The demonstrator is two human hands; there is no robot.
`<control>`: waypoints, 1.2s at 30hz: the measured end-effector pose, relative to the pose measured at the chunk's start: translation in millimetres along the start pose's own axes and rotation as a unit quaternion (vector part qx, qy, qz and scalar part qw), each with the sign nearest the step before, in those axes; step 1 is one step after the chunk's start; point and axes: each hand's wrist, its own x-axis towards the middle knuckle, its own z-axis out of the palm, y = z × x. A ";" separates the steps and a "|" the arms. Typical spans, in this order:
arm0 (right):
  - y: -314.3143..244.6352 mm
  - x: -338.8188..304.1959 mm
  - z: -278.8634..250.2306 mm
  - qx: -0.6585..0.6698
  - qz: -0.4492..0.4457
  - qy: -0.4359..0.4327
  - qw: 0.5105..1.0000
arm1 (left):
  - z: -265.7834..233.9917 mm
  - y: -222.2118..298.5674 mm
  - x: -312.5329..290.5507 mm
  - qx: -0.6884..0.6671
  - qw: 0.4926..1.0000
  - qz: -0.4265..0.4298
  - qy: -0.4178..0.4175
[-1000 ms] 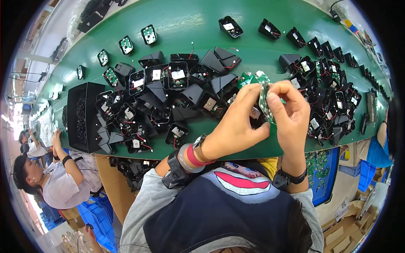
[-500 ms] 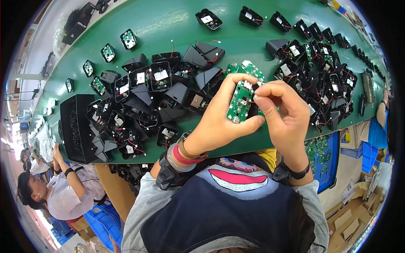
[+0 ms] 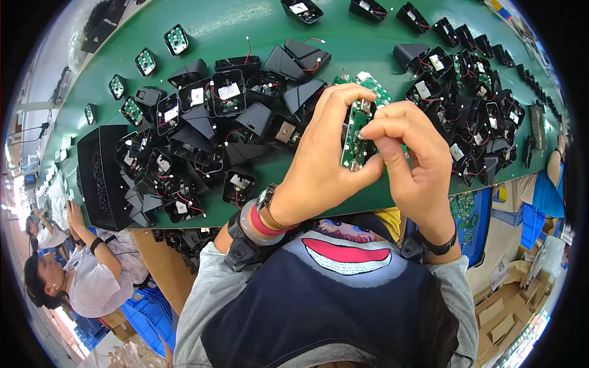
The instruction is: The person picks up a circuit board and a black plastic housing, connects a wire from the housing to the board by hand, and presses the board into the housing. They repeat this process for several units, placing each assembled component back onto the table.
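Green circuit board (image 3: 355, 138), raised over the table (image 3: 359, 46), is gripped end to end by the left hand (image 3: 319, 153); the right hand (image 3: 417, 156), fingertips narrowed, is just beside it, contact unclear. From the hands, tabletop room shows at twelve o'clock, near edge (image 3: 343, 207) at six. Black box (image 3: 115, 172) at nine holds small dark pieces (image 3: 99, 181); blue tray (image 3: 473, 253) at four holds loose boards (image 3: 464, 214).

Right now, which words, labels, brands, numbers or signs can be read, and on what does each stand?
No text is readable.
Black box at upper left: pale marking, too small and blurred.
White sheet at right: any print is too small.
Green circuit board in the left hand: any marking is too small.
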 end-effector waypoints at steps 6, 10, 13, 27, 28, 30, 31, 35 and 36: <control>-5.5 -4.3 1.5 -0.038 0.053 -0.002 0.998 | -0.7 -0.9 -1.8 -0.006 1.000 -0.013 -0.010; -4.5 -5.5 0.2 -0.115 -0.011 -0.018 0.993 | 1.1 -3.7 -1.2 0.028 0.999 0.029 0.002; -6.9 -3.4 -1.6 -0.150 -0.035 -0.045 0.987 | 3.2 -5.0 -0.8 0.061 0.997 0.051 0.007; -3.8 21.8 -18.3 0.006 0.188 -0.092 0.978 | 2.7 -2.2 -0.2 0.047 0.994 0.095 -0.016; -3.4 22.7 -17.8 0.020 0.200 -0.106 0.974 | 3.9 -5.5 0.8 0.027 0.994 0.103 -0.016; -3.8 27.2 -19.0 0.059 0.236 -0.126 0.962 | 2.4 -2.7 1.2 -0.009 0.997 0.082 -0.016; -2.5 23.9 -20.7 0.058 0.234 -0.122 0.963 | 2.2 -1.1 1.6 -0.044 0.997 0.057 -0.015; 0.3 0.2 -20.6 0.257 0.203 -0.022 0.945 | 2.0 -7.2 2.8 -0.056 0.995 0.078 -0.020; -0.1 -4.7 -22.7 0.268 0.236 -0.026 0.933 | 1.8 -7.1 3.4 -0.054 0.995 0.082 -0.021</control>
